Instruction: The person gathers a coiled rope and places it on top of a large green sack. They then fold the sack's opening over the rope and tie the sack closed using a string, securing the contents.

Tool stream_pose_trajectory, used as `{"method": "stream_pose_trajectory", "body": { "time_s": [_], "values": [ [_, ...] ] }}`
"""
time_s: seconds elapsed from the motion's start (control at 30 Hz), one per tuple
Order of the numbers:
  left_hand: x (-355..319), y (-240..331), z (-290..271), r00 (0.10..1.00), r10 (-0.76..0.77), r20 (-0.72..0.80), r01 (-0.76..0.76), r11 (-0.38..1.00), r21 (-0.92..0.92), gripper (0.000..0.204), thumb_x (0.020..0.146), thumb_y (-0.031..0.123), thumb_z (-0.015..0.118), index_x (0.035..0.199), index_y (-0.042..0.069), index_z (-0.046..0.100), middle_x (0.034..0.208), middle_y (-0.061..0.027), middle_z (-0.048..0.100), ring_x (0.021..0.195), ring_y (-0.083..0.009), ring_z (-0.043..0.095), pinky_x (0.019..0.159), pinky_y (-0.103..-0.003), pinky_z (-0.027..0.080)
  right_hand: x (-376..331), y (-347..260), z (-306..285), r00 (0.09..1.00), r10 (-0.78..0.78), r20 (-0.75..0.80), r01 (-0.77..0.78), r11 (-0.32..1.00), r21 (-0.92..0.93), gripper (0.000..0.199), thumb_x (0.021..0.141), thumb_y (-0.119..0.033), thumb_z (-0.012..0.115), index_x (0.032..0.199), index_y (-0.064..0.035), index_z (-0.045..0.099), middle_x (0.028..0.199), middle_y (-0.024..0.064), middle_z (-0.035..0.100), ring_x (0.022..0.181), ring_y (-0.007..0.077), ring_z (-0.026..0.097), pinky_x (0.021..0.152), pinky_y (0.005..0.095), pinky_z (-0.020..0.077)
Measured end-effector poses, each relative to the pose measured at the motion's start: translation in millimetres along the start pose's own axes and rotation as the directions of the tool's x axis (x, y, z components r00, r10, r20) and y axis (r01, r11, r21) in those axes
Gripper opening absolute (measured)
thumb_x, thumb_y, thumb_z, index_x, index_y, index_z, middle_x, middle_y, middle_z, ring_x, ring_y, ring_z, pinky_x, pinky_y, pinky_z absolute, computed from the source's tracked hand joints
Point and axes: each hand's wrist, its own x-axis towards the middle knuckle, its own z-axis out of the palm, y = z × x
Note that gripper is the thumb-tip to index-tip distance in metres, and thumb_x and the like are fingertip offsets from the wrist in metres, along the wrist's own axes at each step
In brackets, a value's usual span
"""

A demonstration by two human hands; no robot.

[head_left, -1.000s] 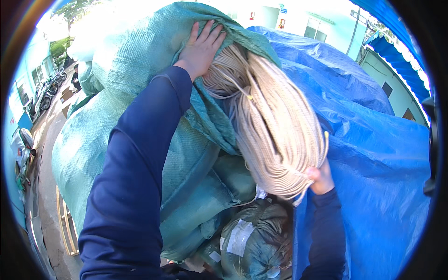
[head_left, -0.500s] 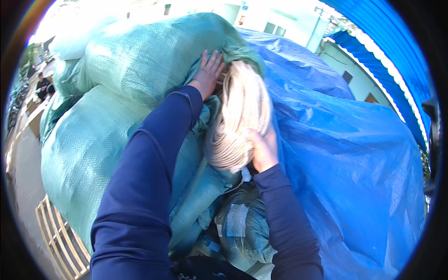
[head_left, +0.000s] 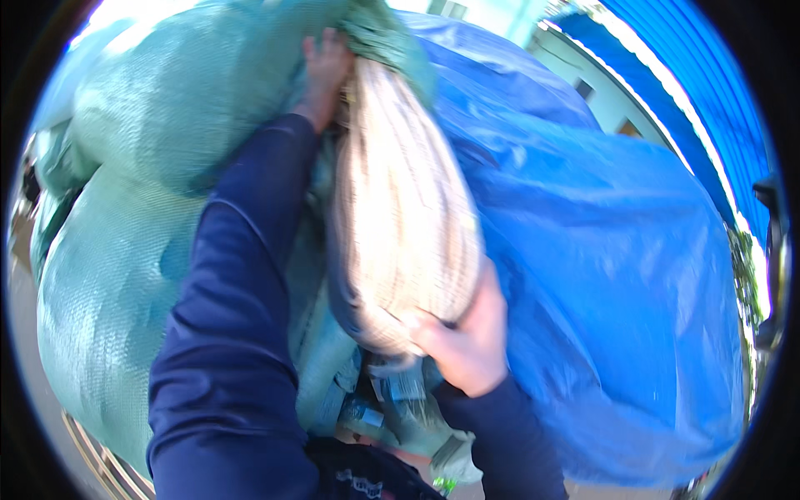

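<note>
A long coil of beige rope [head_left: 404, 200] hangs out of the mouth of a big green woven sack [head_left: 200, 92], its upper end still inside. My right hand [head_left: 471, 342] is closed round the coil's lower end, thumb on top. Up at the sack's mouth, my left hand [head_left: 327, 75] lies against the green fabric beside the rope, fingers stretched out and a little blurred. Motion also smears the rope strands.
To the right, a blue tarpaulin [head_left: 600, 292] covers a large heap. Another bulging green sack [head_left: 117, 317] stands at left. Below the coil lie dark green bundles with labels [head_left: 404, 387]. Wooden slats [head_left: 96, 462] show at lower left, and a blue corrugated roof [head_left: 708, 75] at upper right.
My right hand has moved down toward me with the coil, and more of the rope shows outside the sack. My left hand stays at the sack's mouth. The whole view has shifted.
</note>
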Motion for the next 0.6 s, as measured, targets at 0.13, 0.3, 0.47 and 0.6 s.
{"method": "stream_pose_trajectory", "body": {
  "time_s": [0.13,0.3,0.47,0.6],
  "values": [
    [0,-3,-6,0.999,0.049,-0.005,-0.049,0.996,-0.079,0.087,0.087,0.030,0.071,0.163,0.011,0.033,0.171,-0.0209,0.019,0.159,-0.0456,0.007,0.120,-0.074,0.004,17,-12,-51,0.993,0.118,0.018,-0.116,0.990,-0.084,0.082,0.073,-0.012,0.082,0.143,0.0053,0.044,0.132,0.0150,0.062,0.117,0.0214,0.063,0.102,0.0369,0.0500],
    [7,-11,-9,0.994,0.004,-0.108,-0.006,1.000,-0.014,0.081,0.092,0.031,0.067,0.163,0.010,0.033,0.169,-0.0187,0.025,0.158,-0.0436,0.015,0.119,-0.074,0.011,78,-30,-141,0.991,-0.109,0.073,0.126,0.948,-0.291,0.088,0.079,-0.041,0.077,0.146,0.0079,0.046,0.137,0.0190,0.062,0.121,0.0273,0.065,0.104,0.0414,0.0523],
    [25,0,5,0.988,-0.012,-0.156,0.024,0.996,0.080,0.073,0.095,0.035,0.060,0.161,0.011,0.037,0.167,-0.0185,0.030,0.156,-0.0449,0.019,0.118,-0.075,0.011,178,-10,-228,0.984,-0.094,0.149,0.086,0.994,0.063,0.073,0.097,-0.046,0.057,0.144,0.0086,0.049,0.137,0.0203,0.062,0.122,0.0290,0.064,0.099,0.0433,0.0559],
    [30,16,16,0.996,0.003,-0.085,0.004,0.997,0.080,0.076,0.096,0.035,0.062,0.162,0.011,0.034,0.168,-0.0178,0.028,0.157,-0.0425,0.018,0.119,-0.073,0.013,164,56,-204,0.996,-0.092,0.017,0.092,0.995,0.034,0.063,0.097,-0.036,0.056,0.141,0.0083,0.052,0.138,0.0197,0.062,0.121,0.0308,0.065,0.101,0.0455,0.0554]
  ]
}}
